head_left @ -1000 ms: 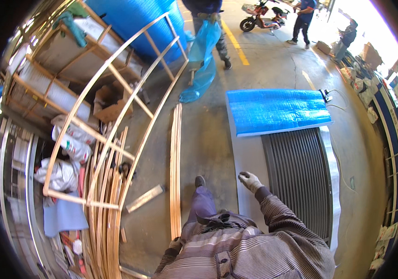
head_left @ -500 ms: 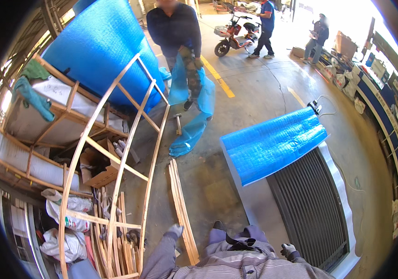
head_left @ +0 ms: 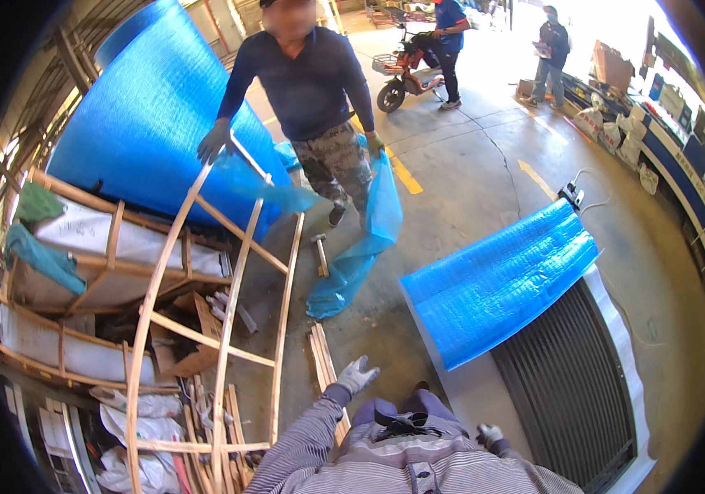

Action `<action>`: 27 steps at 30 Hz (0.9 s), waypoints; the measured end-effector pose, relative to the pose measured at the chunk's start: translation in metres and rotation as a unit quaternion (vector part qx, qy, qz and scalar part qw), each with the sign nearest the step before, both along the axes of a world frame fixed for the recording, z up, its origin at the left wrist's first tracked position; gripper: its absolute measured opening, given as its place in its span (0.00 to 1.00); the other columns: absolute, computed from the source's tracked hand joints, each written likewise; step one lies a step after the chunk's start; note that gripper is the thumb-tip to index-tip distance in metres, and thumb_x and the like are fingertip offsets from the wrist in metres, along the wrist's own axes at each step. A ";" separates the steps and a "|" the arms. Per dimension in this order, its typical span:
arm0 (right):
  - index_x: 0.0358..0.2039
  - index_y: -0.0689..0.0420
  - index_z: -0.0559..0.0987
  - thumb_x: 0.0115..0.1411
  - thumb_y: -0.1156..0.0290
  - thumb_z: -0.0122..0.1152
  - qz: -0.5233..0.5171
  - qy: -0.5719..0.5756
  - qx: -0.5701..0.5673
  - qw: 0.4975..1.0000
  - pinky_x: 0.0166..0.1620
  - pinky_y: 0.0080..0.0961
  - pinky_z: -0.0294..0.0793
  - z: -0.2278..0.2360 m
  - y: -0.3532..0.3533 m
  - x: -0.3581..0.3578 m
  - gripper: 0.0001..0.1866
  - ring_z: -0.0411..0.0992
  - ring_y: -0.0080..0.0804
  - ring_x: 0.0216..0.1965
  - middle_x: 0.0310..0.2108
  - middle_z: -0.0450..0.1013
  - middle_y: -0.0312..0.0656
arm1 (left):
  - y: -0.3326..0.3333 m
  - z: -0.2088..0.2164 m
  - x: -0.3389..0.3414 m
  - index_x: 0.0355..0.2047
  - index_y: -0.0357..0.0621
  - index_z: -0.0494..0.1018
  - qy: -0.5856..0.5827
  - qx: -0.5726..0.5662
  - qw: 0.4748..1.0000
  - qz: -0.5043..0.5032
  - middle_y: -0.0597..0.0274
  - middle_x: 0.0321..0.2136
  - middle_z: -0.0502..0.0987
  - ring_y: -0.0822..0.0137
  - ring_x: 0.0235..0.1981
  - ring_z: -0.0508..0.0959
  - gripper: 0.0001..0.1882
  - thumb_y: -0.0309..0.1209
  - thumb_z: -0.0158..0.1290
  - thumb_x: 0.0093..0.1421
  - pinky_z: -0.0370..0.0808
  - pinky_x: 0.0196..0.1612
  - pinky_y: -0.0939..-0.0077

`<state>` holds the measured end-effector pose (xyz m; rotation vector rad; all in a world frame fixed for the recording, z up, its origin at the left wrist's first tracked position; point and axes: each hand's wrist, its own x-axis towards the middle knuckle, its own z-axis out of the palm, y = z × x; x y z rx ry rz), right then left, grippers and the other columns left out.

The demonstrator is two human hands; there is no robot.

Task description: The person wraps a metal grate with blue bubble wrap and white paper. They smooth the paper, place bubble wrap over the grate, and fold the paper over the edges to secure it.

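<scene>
My left grip (head_left: 358,376) hangs empty and loosely spread, with wooden strips (head_left: 321,356) on the floor (head_left: 389,342) to its left, while my right grip (head_left: 490,435), whose closure I cannot tell, is left of the black ribbed panel (head_left: 570,383), the blue sheet (head_left: 500,284) lying beyond that grip.

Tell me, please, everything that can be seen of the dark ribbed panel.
The dark ribbed panel is long, with narrow parallel ridges; material unclear. It lies flat to the camera wearer's right, pale sheeting along both sides. A shiny blue sheet covers its far end. The right hand is nearby, not visibly touching it.
</scene>
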<state>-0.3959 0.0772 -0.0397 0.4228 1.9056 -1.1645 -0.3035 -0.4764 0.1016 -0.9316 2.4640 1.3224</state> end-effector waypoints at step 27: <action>0.48 0.56 0.83 0.60 0.41 0.57 -0.294 -0.043 0.232 0.926 0.56 0.42 0.73 0.150 -0.354 0.152 0.31 0.76 0.51 0.54 0.49 0.79 0.53 | -0.253 0.016 -0.395 0.61 0.39 0.68 0.150 -0.046 0.938 -0.310 0.51 0.53 0.77 0.59 0.52 0.77 0.33 0.41 0.64 0.60 0.72 0.56 0.59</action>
